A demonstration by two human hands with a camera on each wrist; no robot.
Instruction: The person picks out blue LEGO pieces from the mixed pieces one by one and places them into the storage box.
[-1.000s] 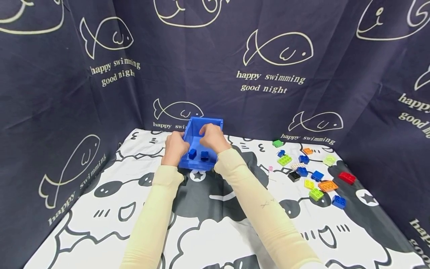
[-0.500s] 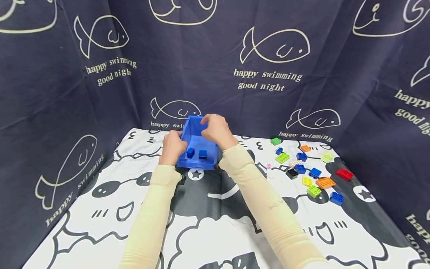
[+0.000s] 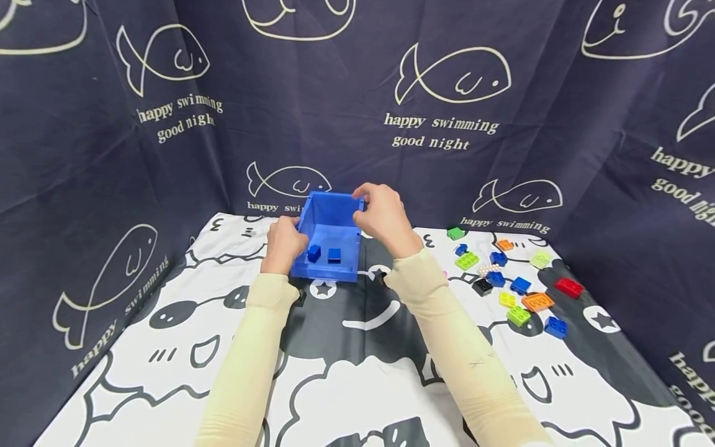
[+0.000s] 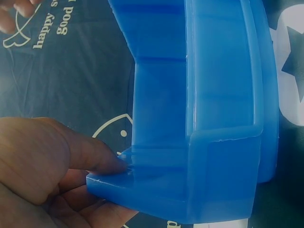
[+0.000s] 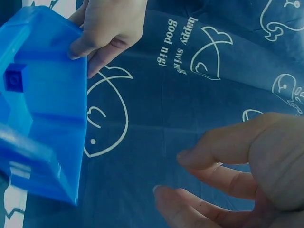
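A dark blue curtain [image 3: 335,93] printed with fish outlines and the words "happy swimming good night" walls in the scene on three sides. Below it the counter [image 3: 346,385] is spread with a black-and-white cartoon cloth.

Toward the back of the counter, left of centre, stands a blue bin [image 3: 329,239], tipped so that its open side faces the person. The left hand [image 3: 282,243] grips the bin's left wall, thumb pressed on the rim (the left wrist view shows this plainly). The right hand [image 3: 384,217] is at the bin's upper right corner; in the right wrist view its fingers [image 5: 223,147] are loosely curved and hold nothing, with a gap between them and the bin, so it looks to be just beside the wall and not gripping it.

Two small blue bricks [image 3: 324,254] lie inside the bin on its floor, side by side.

To the right, well apart from the bin, a scatter of loose bricks [image 3: 511,282] lies on the cloth: green, orange, yellow, black, red, and several blue ones.

Judging from this, the sorting is at an early stage: two blue bricks are in, while a handful of blue ones lie among the loose bricks.
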